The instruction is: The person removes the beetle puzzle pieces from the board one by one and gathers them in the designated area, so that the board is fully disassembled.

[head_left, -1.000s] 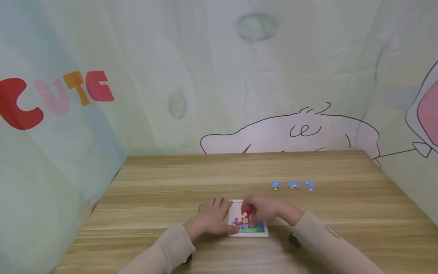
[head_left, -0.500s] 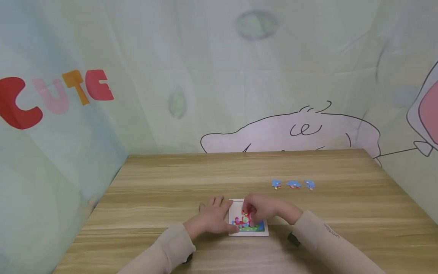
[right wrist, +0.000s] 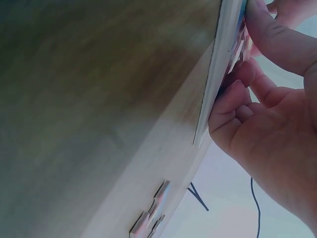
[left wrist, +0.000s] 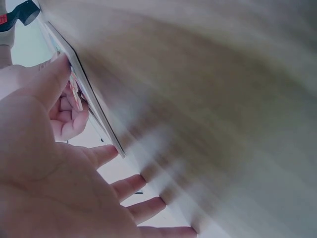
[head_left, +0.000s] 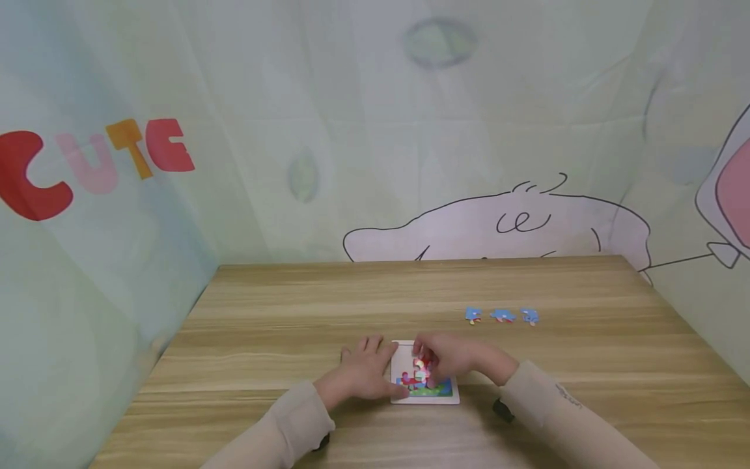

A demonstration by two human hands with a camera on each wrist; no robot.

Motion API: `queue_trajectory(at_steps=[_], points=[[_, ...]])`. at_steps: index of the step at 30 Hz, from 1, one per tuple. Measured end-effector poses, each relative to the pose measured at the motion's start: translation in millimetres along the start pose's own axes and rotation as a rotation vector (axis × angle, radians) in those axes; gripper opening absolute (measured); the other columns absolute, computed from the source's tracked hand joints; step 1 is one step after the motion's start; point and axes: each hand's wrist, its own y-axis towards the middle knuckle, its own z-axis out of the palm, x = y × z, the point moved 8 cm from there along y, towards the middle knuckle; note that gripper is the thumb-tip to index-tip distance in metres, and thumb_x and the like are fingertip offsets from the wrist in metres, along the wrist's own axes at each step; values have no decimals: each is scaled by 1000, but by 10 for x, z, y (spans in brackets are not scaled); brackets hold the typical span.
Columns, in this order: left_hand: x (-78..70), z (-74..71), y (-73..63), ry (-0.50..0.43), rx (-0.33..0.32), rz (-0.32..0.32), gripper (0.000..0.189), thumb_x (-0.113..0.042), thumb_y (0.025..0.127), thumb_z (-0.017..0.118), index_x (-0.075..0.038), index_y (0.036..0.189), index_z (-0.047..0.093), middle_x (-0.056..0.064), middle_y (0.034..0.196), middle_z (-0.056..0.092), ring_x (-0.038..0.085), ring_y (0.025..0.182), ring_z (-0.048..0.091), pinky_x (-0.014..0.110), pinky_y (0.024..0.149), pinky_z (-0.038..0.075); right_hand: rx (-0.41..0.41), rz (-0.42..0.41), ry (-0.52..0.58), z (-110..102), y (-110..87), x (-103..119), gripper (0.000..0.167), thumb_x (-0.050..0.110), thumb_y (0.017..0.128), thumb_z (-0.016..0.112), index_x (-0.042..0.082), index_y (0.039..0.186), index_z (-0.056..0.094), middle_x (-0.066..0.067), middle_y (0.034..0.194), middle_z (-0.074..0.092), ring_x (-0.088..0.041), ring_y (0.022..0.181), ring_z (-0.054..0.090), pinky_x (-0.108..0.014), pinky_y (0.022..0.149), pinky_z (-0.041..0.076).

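A small white puzzle board [head_left: 402,358] lies on the table, its lower part filled with blue, green and red picture pieces. My left hand [head_left: 366,374] is spread flat at the board's left side, with the thumb on its lower left corner and the fingers straight. Over the board's right half, my right hand [head_left: 451,357] pinches a red puzzle piece [head_left: 421,366] between thumb and curled fingers. In the left wrist view this puzzle piece [left wrist: 76,92] stands tilted above the board. The right hand hides part of the board.
Several things mark the surroundings: a row of blue puzzle pieces [head_left: 502,315] lies farther back on the right of the wooden table [head_left: 281,326]. A printed cloth backdrop [head_left: 263,130] hangs behind the table and along its sides.
Both hands stay almost in place. The red puzzle piece in my right hand shifts and tilts slightly over the board, catching more light now.
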Motion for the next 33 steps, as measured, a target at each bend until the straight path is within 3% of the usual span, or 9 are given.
queue_trajectory(at_steps=[8, 17, 23, 33], points=[[4, 1, -3, -8, 1, 2, 85, -57, 78, 71, -10, 144, 43, 19, 146, 34, 39, 134, 29, 74, 101, 20, 0, -57, -13, -12, -1, -9, 31, 1, 75, 78, 11, 96, 59, 2, 82, 54, -14, 76, 50, -26, 68, 45], [6, 6, -7, -18, 6, -2, 87, -59, 78, 70, -11, 145, 42, 19, 148, 34, 39, 135, 29, 74, 101, 20, 48, -114, 66, -33, -24, -43, 14, 2, 94, 57, 15, 96, 61, 5, 83, 55, -9, 74, 50, -23, 67, 44], [4, 8, -7, -16, 5, -1, 87, -59, 78, 69, -11, 145, 42, 19, 148, 34, 40, 136, 29, 74, 101, 20, 65, -112, 103, -47, -42, -47, 14, 7, 99, 50, 14, 96, 62, 4, 79, 54, -9, 70, 50, -23, 64, 43], [6, 7, -5, -3, -6, 8, 87, -59, 78, 70, -11, 144, 42, 19, 147, 34, 40, 135, 29, 74, 101, 20, 33, -101, 115, -97, -65, -89, 15, 8, 99, 50, 16, 96, 63, 3, 82, 55, -12, 76, 51, -26, 69, 44]])
